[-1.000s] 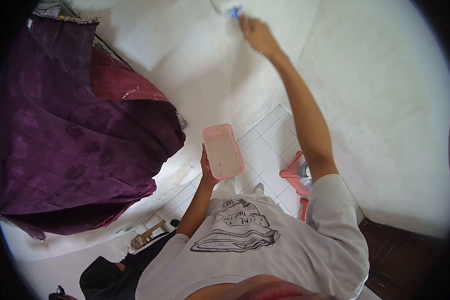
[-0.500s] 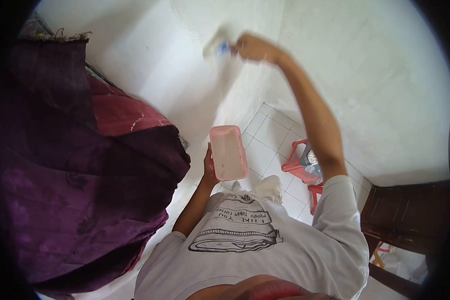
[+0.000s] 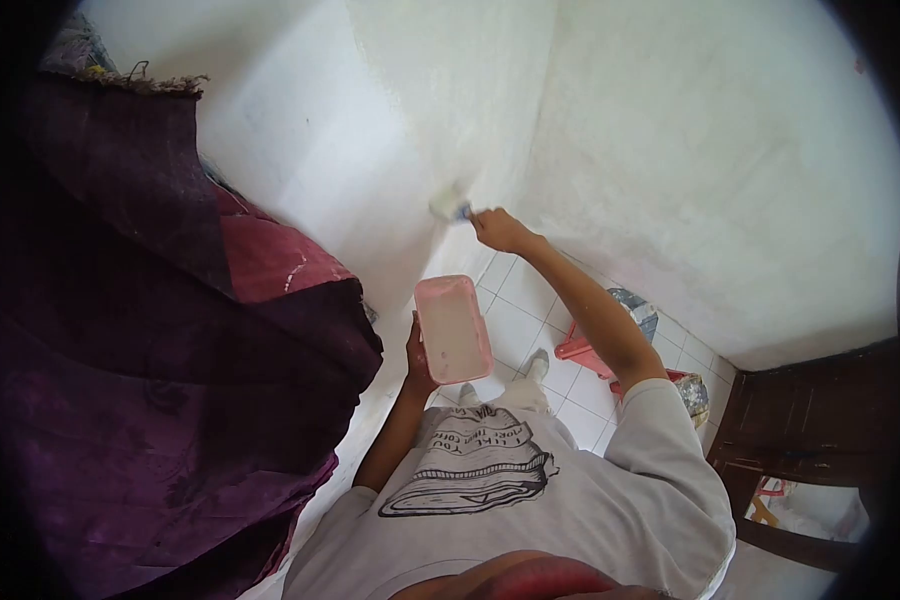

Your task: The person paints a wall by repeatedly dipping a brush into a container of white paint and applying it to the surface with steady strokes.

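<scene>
My right hand (image 3: 503,230) is closed around the handle of a paintbrush (image 3: 450,206). Its pale bristle end is slightly blurred and lies against or very close to the white wall (image 3: 380,150), near the corner; exact contact is hard to make out. Lower down, my left hand (image 3: 418,358) grips a pink plastic container (image 3: 486,340) from its left side, fingers along the outer wall. Whitish paint-like liquid shows inside the container, which is held in front of my shirt and below the brush.
Dark purple cloth (image 3: 130,350) drapes over something bulky at the left, with a red piece (image 3: 280,255) showing under it. On the tiled floor (image 3: 525,290), red plastic stools (image 3: 582,350) carry bags or containers. Dark wooden furniture (image 3: 795,420) stands at the right.
My right hand has brought the brush down along the wall, closer to the container. My left hand still holds the container, now slightly lower in view.
</scene>
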Demonstrator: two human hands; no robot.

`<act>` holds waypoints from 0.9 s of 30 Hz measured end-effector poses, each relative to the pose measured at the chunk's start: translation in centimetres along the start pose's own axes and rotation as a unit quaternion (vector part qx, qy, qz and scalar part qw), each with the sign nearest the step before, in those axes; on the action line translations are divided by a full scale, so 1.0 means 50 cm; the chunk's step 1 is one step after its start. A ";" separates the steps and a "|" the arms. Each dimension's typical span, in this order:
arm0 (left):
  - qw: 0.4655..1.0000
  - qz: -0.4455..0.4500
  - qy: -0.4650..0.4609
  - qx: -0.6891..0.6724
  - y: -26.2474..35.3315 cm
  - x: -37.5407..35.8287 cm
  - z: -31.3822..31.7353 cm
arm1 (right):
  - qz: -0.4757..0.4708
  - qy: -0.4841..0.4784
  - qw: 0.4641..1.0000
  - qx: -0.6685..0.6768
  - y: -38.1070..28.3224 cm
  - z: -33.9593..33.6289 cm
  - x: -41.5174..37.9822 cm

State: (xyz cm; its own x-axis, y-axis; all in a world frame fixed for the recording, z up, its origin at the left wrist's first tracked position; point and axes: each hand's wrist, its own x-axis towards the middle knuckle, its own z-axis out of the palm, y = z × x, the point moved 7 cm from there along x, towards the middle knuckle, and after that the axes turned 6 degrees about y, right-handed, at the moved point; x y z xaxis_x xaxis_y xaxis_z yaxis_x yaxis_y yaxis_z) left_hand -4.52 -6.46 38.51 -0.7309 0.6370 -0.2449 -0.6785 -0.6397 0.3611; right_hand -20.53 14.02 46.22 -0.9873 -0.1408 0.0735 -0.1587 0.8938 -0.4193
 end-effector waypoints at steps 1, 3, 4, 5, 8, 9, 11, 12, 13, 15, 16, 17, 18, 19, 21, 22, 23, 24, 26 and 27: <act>1.000 -0.004 0.004 0.009 -0.003 -0.003 -0.009 | 0.004 -0.001 1.000 0.000 0.007 -0.010 -0.010; 1.000 -0.017 -0.007 -0.006 -0.004 -0.002 0.004 | 0.085 -0.160 0.983 -0.021 0.027 -0.029 -0.013; 0.999 -0.028 -0.016 -0.020 -0.001 -0.003 0.014 | 0.040 -0.057 0.998 -0.004 -0.003 -0.108 0.015; 0.999 -0.025 -0.015 -0.016 0.001 -0.002 0.031 | -0.067 0.011 0.997 -0.036 0.002 -0.156 0.089; 0.999 -0.011 -0.036 -0.026 0.000 -0.011 0.075 | -0.033 0.129 0.982 0.136 -0.160 -0.533 0.084; 0.998 -0.008 -0.058 -0.036 -0.004 -0.003 0.086 | -0.029 0.140 0.984 0.104 -0.211 -0.617 0.070; 0.996 -0.011 -0.082 -0.045 -0.003 0.007 0.095 | -0.034 0.228 0.961 0.150 -0.254 -0.704 0.031; 0.995 -0.016 -0.079 -0.053 -0.009 0.005 0.091 | -0.042 0.237 0.950 0.199 -0.249 -0.703 0.026; 0.995 -0.020 -0.077 -0.062 -0.014 0.003 0.088 | -0.051 0.245 0.937 0.245 -0.245 -0.702 0.024; 0.994 -0.021 -0.083 -0.061 -0.014 0.000 0.098 | -0.024 0.313 0.927 0.207 -0.174 -0.597 0.065; 0.994 -0.022 -0.090 -0.058 -0.014 -0.004 0.102 | -0.001 0.239 0.952 0.193 -0.145 -0.492 0.081; 0.994 -0.023 -0.088 -0.058 -0.014 -0.005 0.098 | -0.010 0.198 0.972 0.127 -0.098 -0.358 0.093; 0.996 -0.017 -0.072 -0.040 -0.011 0.000 0.088 | -0.024 0.157 0.985 0.060 -0.053 -0.224 0.104; 0.998 -0.011 -0.054 -0.023 -0.013 0.002 0.076 | 0.010 0.041 0.999 0.000 -0.019 -0.116 0.067; 0.999 -0.017 -0.036 -0.014 -0.017 0.023 0.041 | 0.082 -0.142 0.986 -0.030 0.025 -0.006 -0.057; 1.000 -0.021 -0.018 0.002 -0.012 0.028 0.020 | 0.089 -0.156 0.983 -0.032 0.057 0.030 -0.083; 1.000 -0.023 -0.016 0.010 -0.006 0.028 0.013 | 0.090 -0.152 0.984 -0.026 0.058 0.015 -0.090; 1.000 0.003 -0.006 0.023 0.003 0.037 0.009 | 0.084 -0.104 0.988 0.073 0.059 -0.025 -0.082; 0.999 0.033 0.003 0.032 0.017 0.043 0.025 | 0.052 0.019 0.979 0.195 0.019 -0.175 -0.065; 0.999 0.023 -0.037 0.003 0.021 0.034 0.064 | 0.030 0.093 0.971 0.220 -0.012 -0.276 -0.060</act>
State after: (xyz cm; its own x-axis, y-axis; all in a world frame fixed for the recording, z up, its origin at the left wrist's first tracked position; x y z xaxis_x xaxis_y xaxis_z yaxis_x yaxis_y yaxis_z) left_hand -6.23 -4.69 41.34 -0.7539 0.6369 -0.1614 -0.6437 -0.6668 0.3755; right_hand -17.37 19.76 58.72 -0.9831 0.0225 0.1819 -0.1284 0.6237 -0.7711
